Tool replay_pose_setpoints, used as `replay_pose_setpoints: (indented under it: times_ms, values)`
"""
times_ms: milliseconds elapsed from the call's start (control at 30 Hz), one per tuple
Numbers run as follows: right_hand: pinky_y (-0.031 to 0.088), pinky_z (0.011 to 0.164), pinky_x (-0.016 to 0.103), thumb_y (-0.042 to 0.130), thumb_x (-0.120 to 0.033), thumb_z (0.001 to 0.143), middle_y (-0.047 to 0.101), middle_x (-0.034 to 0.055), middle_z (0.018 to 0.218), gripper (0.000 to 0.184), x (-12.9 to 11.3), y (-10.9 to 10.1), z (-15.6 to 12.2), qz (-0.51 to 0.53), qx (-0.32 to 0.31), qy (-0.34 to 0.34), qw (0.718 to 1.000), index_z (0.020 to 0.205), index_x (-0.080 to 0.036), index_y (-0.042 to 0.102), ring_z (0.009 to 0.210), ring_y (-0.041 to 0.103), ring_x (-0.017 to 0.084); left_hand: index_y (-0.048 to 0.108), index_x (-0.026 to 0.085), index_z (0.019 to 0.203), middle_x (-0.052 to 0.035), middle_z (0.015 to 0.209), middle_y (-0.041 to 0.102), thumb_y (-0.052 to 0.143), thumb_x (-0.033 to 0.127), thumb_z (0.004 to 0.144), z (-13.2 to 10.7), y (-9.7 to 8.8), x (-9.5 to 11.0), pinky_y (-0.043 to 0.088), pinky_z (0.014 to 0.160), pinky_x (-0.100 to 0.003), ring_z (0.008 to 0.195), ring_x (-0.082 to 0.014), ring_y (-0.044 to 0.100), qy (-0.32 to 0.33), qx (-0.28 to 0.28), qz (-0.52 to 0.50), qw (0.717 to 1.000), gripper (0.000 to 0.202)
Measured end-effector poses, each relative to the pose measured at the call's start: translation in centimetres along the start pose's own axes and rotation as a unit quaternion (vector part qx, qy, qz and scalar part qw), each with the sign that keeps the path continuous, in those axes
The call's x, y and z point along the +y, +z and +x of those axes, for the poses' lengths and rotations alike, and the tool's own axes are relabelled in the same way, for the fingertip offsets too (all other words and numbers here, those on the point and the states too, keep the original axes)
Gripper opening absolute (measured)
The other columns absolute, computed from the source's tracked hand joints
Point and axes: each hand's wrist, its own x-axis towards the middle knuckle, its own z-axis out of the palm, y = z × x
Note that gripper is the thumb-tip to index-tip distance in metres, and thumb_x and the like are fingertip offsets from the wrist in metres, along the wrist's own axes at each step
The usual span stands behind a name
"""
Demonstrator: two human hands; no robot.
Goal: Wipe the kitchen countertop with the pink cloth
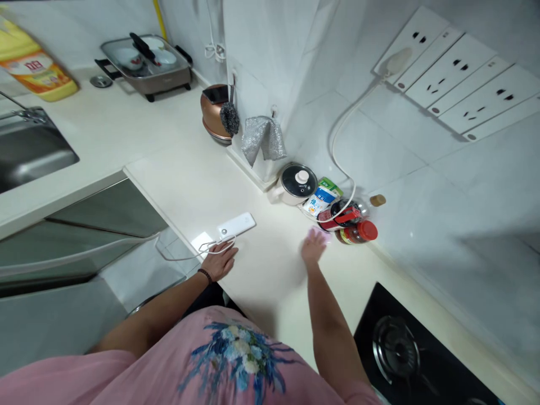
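Right hand: the bare right hand is laid palm down at right of centre, its outline softened by blur; whether the cloth is gripped or only pressed cannot be told.
Pink cloth: a thin, soft pink cloth is half covered by the right fingers, just beside the jars.
Left hand: the left hand is held open, palm down, at the counter's edge left of centre; a beaded bracelet is worn at the wrist.
White block: a smooth, oblong white block is set just above the left hand, with a thin white cord looped near the fingers.
Counter: a pale, smooth counter is spread across the middle.
Jars and packets: a glass jar with a ribbed red cap and glossy printed packets are clustered right of centre.
Small pot: a round cream pot is topped by a dark glass lid with a pale knob.
Silver cloth: a crinkled, glittery cloth is hung at upper centre.
Hob: a glossy black hob with a ringed metal burner is seen at lower right.
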Motion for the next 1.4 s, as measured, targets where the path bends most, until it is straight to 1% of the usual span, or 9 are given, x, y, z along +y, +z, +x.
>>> replay_pose_setpoints:
  times_ms: [200, 333, 433, 567, 800, 933, 1033, 1167, 1400]
  values:
    - [0.011, 0.135, 0.060, 0.027, -0.036, 0.113, 0.016, 0.0093, 0.186, 0.065, -11.1, -0.8, 0.2, 0.077, -0.074, -0.149, 0.983, 0.177, -0.027, 0.026, 0.171, 0.012, 0.032, 0.072, 0.025, 0.142, -0.0140, 0.151, 0.068, 0.046, 0.034, 0.107, 0.0, 0.0, -0.2, 0.045, 0.116, -0.056, 0.146, -0.0361, 0.055, 0.008, -0.002, 0.013, 1.000, 0.045]
    - [0.008, 0.137, 0.056, 0.028, -0.038, 0.114, 0.016, 0.0029, 0.186, 0.062, -11.2, -1.2, 0.0, 0.073, -0.074, -0.197, 0.975, 0.176, -0.033, 0.030, 0.171, 0.010, 0.028, 0.073, 0.025, 0.142, -0.0143, 0.150, 0.068, 0.046, 0.034, 0.106, 0.0, 0.2, -0.4, 0.046, 0.115, -0.056, 0.145, -0.0361, 0.057, 0.011, 0.001, 0.016, 1.000, 0.045]
    - [0.010, 0.137, 0.056, 0.028, -0.037, 0.114, 0.020, 0.0026, 0.185, 0.062, -6.2, -1.1, 0.2, 0.057, -0.059, -0.170, 0.982, 0.175, -0.034, 0.032, 0.171, 0.012, 0.026, 0.073, 0.025, 0.141, -0.0140, 0.150, 0.069, 0.047, 0.034, 0.106, 0.0, 0.2, -0.5, 0.046, 0.116, -0.055, 0.145, -0.0361, 0.057, 0.011, 0.004, 0.020, 1.000, 0.045]
    - [0.015, 0.135, 0.058, 0.025, -0.036, 0.112, 0.025, 0.0058, 0.184, 0.064, 3.6, -0.1, -0.3, 0.048, -0.034, -0.066, 0.996, 0.175, -0.031, 0.033, 0.171, 0.014, 0.027, 0.073, 0.026, 0.142, -0.0140, 0.149, 0.070, 0.047, 0.034, 0.106, 0.0, 0.2, -0.5, 0.045, 0.117, -0.055, 0.144, -0.0353, 0.059, 0.010, 0.003, 0.020, 1.000, 0.045]
    - [0.023, 0.127, 0.076, 0.018, -0.044, 0.108, 0.030, 0.0203, 0.180, 0.072, 22.5, 3.5, -6.3, 0.104, 0.003, 0.193, 0.976, 0.175, -0.024, 0.033, 0.168, 0.025, 0.038, 0.072, 0.026, 0.143, -0.0142, 0.150, 0.069, 0.047, 0.034, 0.107, -0.2, 0.4, -0.5, 0.044, 0.118, -0.055, 0.143, -0.0351, 0.060, 0.014, 0.006, 0.031, 0.999, 0.045]
    - [0.029, 0.122, 0.079, 0.016, -0.043, 0.106, 0.039, 0.0237, 0.175, 0.072, 26.1, 5.2, -10.0, 0.105, 0.072, 0.284, 0.950, 0.173, -0.026, 0.038, 0.163, 0.037, 0.040, 0.071, 0.026, 0.144, -0.0142, 0.150, 0.068, 0.047, 0.035, 0.106, -0.1, 0.4, -0.5, 0.043, 0.118, -0.056, 0.143, -0.0356, 0.060, 0.010, 0.001, 0.028, 1.000, 0.046]
    - [0.035, 0.116, 0.081, 0.018, -0.042, 0.106, 0.045, 0.0289, 0.169, 0.071, 23.8, 5.0, -10.5, 0.093, 0.117, 0.317, 0.937, 0.169, -0.023, 0.045, 0.161, 0.038, 0.044, 0.071, 0.027, 0.145, -0.0140, 0.152, 0.068, 0.047, 0.035, 0.106, -0.1, 0.5, -0.5, 0.042, 0.119, -0.056, 0.144, -0.0360, 0.059, 0.005, -0.004, 0.018, 1.000, 0.046]
    - [0.037, 0.113, 0.083, 0.017, -0.038, 0.106, 0.041, 0.0325, 0.169, 0.072, 16.6, 3.1, -7.7, 0.105, 0.095, 0.325, 0.935, 0.170, -0.018, 0.043, 0.162, 0.035, 0.045, 0.071, 0.028, 0.146, -0.0137, 0.151, 0.068, 0.048, 0.036, 0.106, -0.1, 0.5, -0.5, 0.042, 0.120, -0.057, 0.145, -0.0359, 0.058, 0.000, -0.001, 0.007, 1.000, 0.047]
    - [0.023, 0.130, 0.070, 0.023, -0.031, 0.110, 0.032, 0.0207, 0.179, 0.066, -4.5, 0.2, -4.2, 0.126, -0.003, 0.001, 0.992, 0.173, -0.021, 0.038, 0.169, 0.021, 0.035, 0.071, 0.028, 0.144, -0.0136, 0.150, 0.069, 0.047, 0.035, 0.105, 0.0, 0.2, -0.4, 0.043, 0.118, -0.056, 0.144, -0.0356, 0.058, 0.004, -0.002, 0.010, 1.000, 0.046]
